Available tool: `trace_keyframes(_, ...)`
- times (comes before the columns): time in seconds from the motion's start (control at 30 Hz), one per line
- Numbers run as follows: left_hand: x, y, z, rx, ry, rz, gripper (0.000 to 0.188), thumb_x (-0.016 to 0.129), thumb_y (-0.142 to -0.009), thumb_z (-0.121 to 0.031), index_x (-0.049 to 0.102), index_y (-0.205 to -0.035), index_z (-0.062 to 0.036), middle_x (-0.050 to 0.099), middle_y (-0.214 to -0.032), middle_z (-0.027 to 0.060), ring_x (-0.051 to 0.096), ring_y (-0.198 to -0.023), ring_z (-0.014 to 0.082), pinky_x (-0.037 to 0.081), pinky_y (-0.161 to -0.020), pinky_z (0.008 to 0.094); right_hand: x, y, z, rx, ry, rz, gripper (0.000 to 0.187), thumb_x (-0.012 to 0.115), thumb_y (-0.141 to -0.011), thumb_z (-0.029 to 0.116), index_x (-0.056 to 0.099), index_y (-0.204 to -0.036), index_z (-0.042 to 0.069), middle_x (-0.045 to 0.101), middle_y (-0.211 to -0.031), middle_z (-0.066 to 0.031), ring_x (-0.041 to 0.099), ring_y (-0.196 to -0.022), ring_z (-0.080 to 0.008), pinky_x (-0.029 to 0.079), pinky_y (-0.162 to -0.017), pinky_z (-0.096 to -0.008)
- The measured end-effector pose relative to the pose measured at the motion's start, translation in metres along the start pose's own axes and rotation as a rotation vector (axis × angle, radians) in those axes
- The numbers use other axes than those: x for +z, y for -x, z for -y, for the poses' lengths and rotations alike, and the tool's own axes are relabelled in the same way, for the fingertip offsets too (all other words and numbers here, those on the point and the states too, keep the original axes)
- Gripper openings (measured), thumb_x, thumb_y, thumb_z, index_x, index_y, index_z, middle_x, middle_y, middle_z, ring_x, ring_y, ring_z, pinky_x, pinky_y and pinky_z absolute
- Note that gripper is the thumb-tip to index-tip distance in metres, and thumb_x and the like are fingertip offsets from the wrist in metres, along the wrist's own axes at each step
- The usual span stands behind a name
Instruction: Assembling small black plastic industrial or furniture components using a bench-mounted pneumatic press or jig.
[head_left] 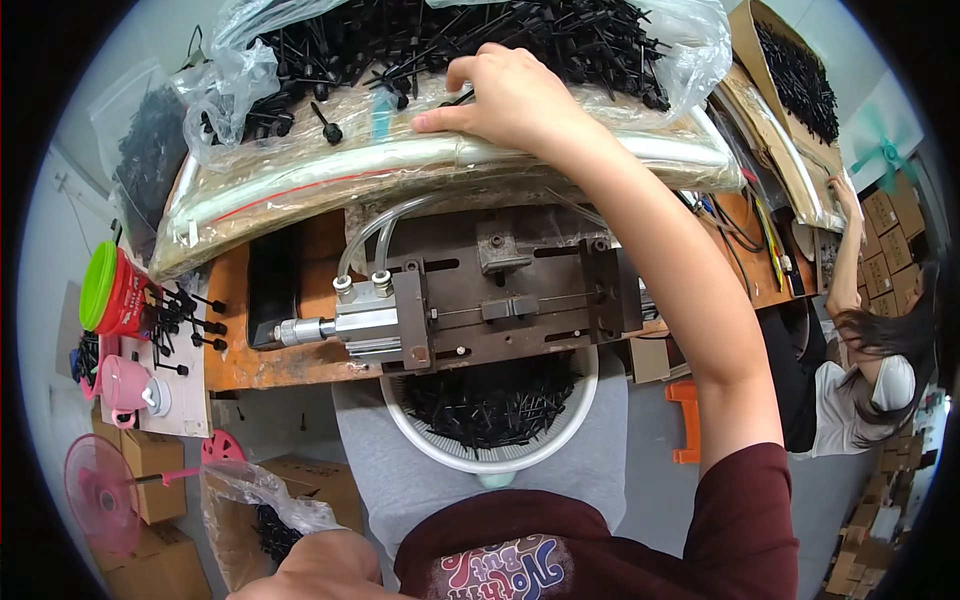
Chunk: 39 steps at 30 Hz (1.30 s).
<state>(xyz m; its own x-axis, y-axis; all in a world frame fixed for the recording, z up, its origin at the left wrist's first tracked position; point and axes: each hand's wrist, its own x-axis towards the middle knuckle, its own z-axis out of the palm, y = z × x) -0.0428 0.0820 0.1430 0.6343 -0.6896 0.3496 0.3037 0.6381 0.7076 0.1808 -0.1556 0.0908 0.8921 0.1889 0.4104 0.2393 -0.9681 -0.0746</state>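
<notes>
My right hand (512,100) reaches across the bench to a shallow tray (330,163) with a padded white edge. Its thumb and forefinger stand apart, and a thin black stem shows in the gap; nothing looks gripped. Beyond the fingers lies a heap of black plastic parts (560,38), thin stems with knobbed ends, on clear plastic film. One single black part (326,124) lies nearer the tray's edge. Below my forearm sits a dark metal fixture (465,335) with a silver pneumatic cylinder (368,325); a small block is at its middle. My left hand is out of view; only a bent bare arm shows.
On my lap stands a white basket (592,400) of black parts. Left are a red-and-green bucket (120,290), a pink cup (128,385), loose parts and a pink fan (103,495). An orange stool (685,420) stands at right, near another person (850,400) at work.
</notes>
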Motion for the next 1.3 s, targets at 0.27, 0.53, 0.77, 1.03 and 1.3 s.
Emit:
trace_keyframes(0.27,-0.020,0.012,0.045,0.335,-0.247,-0.189,0.014,0.072,-0.082,-0.007,0.059,-0.084,-0.0039,0.057,-0.092,0.0091,0.053,-0.068,0.0128,0.047,-0.059,0.0260,-0.013,0.023,-0.032,-0.123,-0.435,0.001,0.021,0.073,-0.080,0.026,0.073,-0.088,0.006,0.069,-0.081,-0.0096,0.066,-0.076,-0.0196,0.053,-0.073,-0.0318)
trace_keyframes(0.53,-0.094,-0.087,0.039,0.371,-1.385,-0.312,0.013,0.064,-0.086,0.002,0.062,-0.099,0.0008,0.064,-0.091,0.0047,0.055,-0.078,0.0067,0.043,-0.070,0.0203,-0.043,0.069,-0.048,-0.118,-0.677,0.129,0.025,0.072,-0.082,0.006,0.068,-0.107,0.002,0.066,-0.103,-0.0045,0.060,-0.093,-0.0097,0.050,-0.084,-0.0255)
trace_keyframes(0.77,-0.174,-0.195,0.044,0.649,-1.990,-0.158,0.026,0.063,-0.080,-0.003,0.069,-0.105,-0.0066,0.065,-0.106,0.0099,0.057,-0.103,0.0290,0.047,-0.092,0.0392,-0.067,0.140,-0.013,-0.074,-0.874,0.001,0.023,0.071,-0.078,-0.001,0.065,-0.100,0.000,0.062,-0.117,-0.0119,0.063,-0.099,-0.0183,0.055,-0.084,-0.0302)
trace_keyframes(1.03,-0.180,-0.249,0.065,0.515,-2.114,0.119,0.013,0.063,-0.076,-0.007,0.070,-0.086,-0.0052,0.066,-0.092,0.0160,0.062,-0.096,0.0326,0.050,-0.084,0.0402,-0.023,0.230,0.035,-0.142,-0.587,-0.072,0.026,0.071,-0.073,-0.005,0.062,-0.097,-0.002,0.059,-0.122,-0.0180,0.066,-0.094,-0.0297,0.056,-0.077,-0.0348)
trace_keyframes(1.3,-0.169,-0.243,0.064,0.395,-2.014,0.096,0.012,0.059,-0.075,-0.003,0.069,-0.081,-0.0009,0.065,-0.091,0.0177,0.062,-0.093,0.0355,0.051,-0.081,0.0423,0.002,0.233,0.047,-0.165,-0.320,-0.036,0.022,0.073,-0.073,0.003,0.064,-0.092,0.001,0.061,-0.125,-0.0160,0.065,-0.067,-0.0212,0.052,-0.060,-0.0301)
